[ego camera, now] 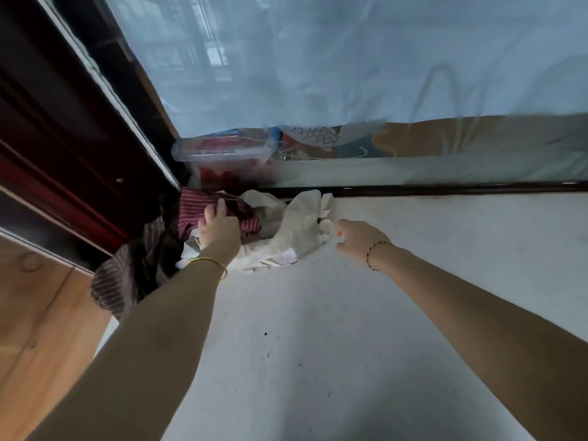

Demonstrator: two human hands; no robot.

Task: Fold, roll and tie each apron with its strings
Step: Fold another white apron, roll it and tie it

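Observation:
A heap of crumpled aprons lies at the far left corner of a pale table [318, 329]. On top is a dark red apron with thin white stripes [197, 206]. A cream apron [296, 227] spreads to its right, and a brown striped apron [127, 278] hangs over the table's left edge. My left hand [218, 229] rests on the red striped apron, fingers curled into the cloth. My right hand [354, 238] hovers just right of the cream apron, fingers loosely curled, holding nothing.
A clear plastic lidded box [222, 151] with red contents stands behind the heap. A pale blue sheer curtain [350, 58] hangs beyond the table's far edge. A dark red wooden frame [63, 138] runs along the left, with wooden flooring [41, 313] below.

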